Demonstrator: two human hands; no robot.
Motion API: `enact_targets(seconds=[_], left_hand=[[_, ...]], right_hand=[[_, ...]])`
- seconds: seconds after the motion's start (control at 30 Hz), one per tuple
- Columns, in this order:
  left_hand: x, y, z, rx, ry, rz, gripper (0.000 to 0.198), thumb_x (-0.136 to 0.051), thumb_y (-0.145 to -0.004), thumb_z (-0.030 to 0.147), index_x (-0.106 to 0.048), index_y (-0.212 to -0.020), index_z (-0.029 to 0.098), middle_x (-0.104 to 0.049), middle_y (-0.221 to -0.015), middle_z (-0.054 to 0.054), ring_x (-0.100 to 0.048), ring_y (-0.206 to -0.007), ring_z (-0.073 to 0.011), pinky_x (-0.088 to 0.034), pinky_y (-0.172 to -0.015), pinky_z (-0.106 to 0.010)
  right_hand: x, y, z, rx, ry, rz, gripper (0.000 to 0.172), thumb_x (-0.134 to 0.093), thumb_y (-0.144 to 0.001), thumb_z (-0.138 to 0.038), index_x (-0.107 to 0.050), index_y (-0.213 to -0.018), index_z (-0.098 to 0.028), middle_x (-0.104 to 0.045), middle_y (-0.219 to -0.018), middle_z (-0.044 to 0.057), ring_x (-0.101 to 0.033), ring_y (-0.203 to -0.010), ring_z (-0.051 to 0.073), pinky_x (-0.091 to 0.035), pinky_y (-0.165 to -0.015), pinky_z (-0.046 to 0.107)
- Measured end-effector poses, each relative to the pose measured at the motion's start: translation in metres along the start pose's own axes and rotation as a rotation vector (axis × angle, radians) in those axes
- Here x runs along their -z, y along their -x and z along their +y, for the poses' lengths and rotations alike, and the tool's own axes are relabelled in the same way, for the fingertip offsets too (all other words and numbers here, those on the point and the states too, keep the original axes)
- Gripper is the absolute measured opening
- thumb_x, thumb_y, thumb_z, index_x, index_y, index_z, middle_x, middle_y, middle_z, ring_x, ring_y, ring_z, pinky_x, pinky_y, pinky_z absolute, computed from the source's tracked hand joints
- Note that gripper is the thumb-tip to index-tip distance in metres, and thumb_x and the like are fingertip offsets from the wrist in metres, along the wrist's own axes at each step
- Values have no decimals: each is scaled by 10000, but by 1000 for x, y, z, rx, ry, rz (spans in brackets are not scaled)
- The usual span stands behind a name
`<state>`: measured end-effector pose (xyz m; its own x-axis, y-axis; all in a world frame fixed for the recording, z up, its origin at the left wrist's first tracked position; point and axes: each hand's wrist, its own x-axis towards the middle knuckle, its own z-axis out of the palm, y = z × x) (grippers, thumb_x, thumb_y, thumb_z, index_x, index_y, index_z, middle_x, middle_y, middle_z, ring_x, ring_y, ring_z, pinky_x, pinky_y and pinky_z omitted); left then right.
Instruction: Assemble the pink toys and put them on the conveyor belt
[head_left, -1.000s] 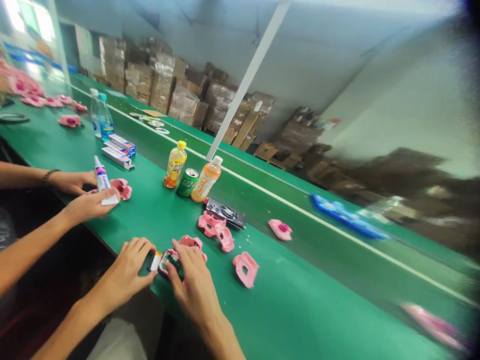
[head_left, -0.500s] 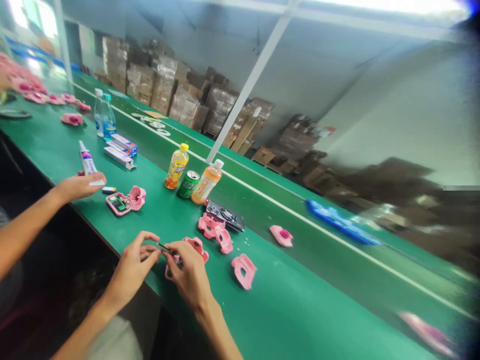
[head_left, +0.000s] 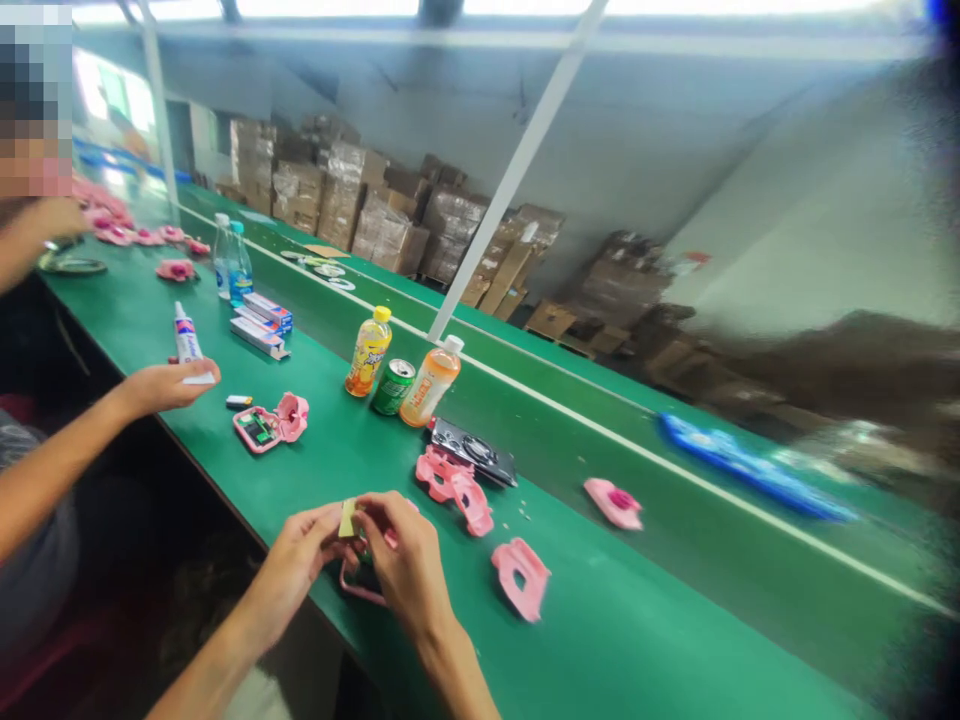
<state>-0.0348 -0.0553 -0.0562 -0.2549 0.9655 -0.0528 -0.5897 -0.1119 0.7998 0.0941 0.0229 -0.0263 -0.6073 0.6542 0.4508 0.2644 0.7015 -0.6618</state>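
Observation:
My left hand is closed in a pinch on a small flat yellowish piece. At its right edge, the curled fingers of my right hand grip the same piece. Below the hands, an open pink plastic case lies at the bench's front edge, mostly covered by them. Just beyond are a pink shell part with cut-outs and a pink frame with a hole. To the left sits another opened pink case showing a green circuit board, with a small white-and-dark block behind it.
A neighbour's hand holds a glue tube at the left. Drink bottles, a green can and a black device stand or lie ahead. A conveyor belt runs behind, carrying a pink piece.
The piece between my fingers, seen edge-on and dark before, now shows a yellowish face. My hands have drawn closer together around it. The view has shifted, moving the scene rightward and slightly down.

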Motion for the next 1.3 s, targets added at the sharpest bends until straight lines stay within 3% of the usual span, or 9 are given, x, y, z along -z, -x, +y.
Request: enact_targets(seconds=[0.2,0.4,0.53,0.8,1.0,1.3], left_hand=[[1,-3,-1,-57,-283,-66,409,-704,-867,523,-791,-980,139,-709,-754,-45,-610,-721,-164,-505,-691,-256],[-8,1,-6,-142,-468,80,438,-671,-864,566,-760,-848,138,-619,-684,-5,-552,-596,-134,-462,-570,-239],[-11,3,-7,-152,-517,136,392,-652,-883,531,-757,-876,153,-638,-734,-13,-570,-645,-144,-470,-590,-233],[-14,3,-6,-167,-542,160,409,-633,-885,552,-760,-873,163,-603,-704,3,-556,-621,-138,-467,-588,-233],[-14,1,-8,-152,-518,163,400,-690,-844,553,-743,-808,158,-594,-681,6,-554,-589,-137,-463,-559,-236],[-16,3,-4,-145,-529,153,472,-655,-856,601,-773,-904,147,-646,-701,-15,-575,-625,-158,-491,-585,-252]], right_hand=[[2,-1,6,46,83,-36,99,-588,-943,-146,-663,-920,-207,-713,-828,8,-661,-726,159,-508,-675,250],[13,-8,2,119,348,-217,125,-584,-946,-85,-628,-912,-197,-677,-866,24,-635,-751,163,-464,-670,256],[14,-12,3,126,392,-296,106,-571,-950,-97,-607,-927,-195,-662,-882,30,-634,-787,172,-456,-671,259],[10,-8,6,167,354,-169,105,-547,-999,-137,-628,-964,-194,-664,-890,34,-638,-794,169,-483,-708,268],[8,-6,5,300,555,-111,170,-564,-925,-33,-604,-931,-197,-635,-855,26,-605,-758,178,-434,-632,267],[6,-2,-4,304,628,-122,171,-596,-895,-43,-556,-883,-209,-608,-799,24,-579,-699,181,-392,-588,285]])
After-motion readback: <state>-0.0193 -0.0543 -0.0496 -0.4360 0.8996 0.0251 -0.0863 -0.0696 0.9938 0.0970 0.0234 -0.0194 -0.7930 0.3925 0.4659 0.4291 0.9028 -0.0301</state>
